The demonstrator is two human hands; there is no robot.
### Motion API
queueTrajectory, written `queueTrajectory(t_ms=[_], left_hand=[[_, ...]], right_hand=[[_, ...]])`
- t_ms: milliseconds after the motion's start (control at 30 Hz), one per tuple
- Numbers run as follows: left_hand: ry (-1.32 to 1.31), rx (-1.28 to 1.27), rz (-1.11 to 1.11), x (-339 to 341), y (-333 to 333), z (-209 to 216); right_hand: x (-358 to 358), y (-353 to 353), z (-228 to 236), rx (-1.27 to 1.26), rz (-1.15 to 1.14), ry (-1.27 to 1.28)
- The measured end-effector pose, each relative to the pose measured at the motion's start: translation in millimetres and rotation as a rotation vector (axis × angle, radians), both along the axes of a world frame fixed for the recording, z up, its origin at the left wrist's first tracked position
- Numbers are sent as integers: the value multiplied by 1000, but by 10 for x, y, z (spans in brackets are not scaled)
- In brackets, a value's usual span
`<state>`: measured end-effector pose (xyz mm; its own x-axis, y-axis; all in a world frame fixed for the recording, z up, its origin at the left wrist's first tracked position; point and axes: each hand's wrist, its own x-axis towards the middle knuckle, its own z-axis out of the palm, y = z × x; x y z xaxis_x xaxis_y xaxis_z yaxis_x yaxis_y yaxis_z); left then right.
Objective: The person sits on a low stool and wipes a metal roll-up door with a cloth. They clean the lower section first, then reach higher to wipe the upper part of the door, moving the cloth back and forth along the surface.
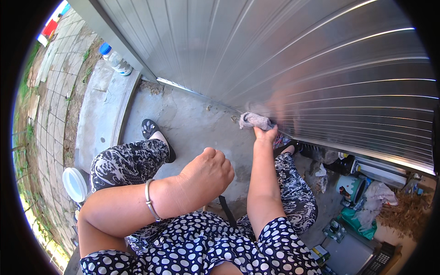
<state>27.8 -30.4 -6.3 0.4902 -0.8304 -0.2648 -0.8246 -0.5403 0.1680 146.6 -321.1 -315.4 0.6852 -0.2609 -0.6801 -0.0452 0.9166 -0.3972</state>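
Observation:
My right hand (266,133) reaches forward and is closed on a crumpled pale greyish-pink cloth (255,121). The cloth is pressed against the lower part of a shiny ribbed metal door (256,55), close to its bottom edge. Bent across my front, my left arm wears a silver bracelet (148,200). My left hand (208,176) is curled into a fist above my lap, apart from the door. Its back faces up; nothing sticks out of the fingers, and the palm side is hidden.
A clear bottle with a blue cap (115,59) stands on the concrete ledge (98,117) to the left. Nearer is a white tub (74,184). On the right lie a teal-and-white container (350,189), plastic bags (373,201), dry brown plant matter (405,215) and a black remote (379,259).

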Motion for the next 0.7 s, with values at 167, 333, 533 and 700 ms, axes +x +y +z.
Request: queueTrajectory(t_ms=[167, 333, 533, 700], left_hand=[[-19, -60, 32, -57, 33, -100], [-5, -80, 53, -77, 66, -159], [-46, -116, 64, -74, 103, -121], [-28, -102, 23, -75, 77, -22]], right_hand=[[130, 891, 93, 134, 12, 71], [196, 1835, 335, 247, 199, 75], [155, 1770, 533, 262, 327, 65], [12, 704, 619, 5, 207, 108]])
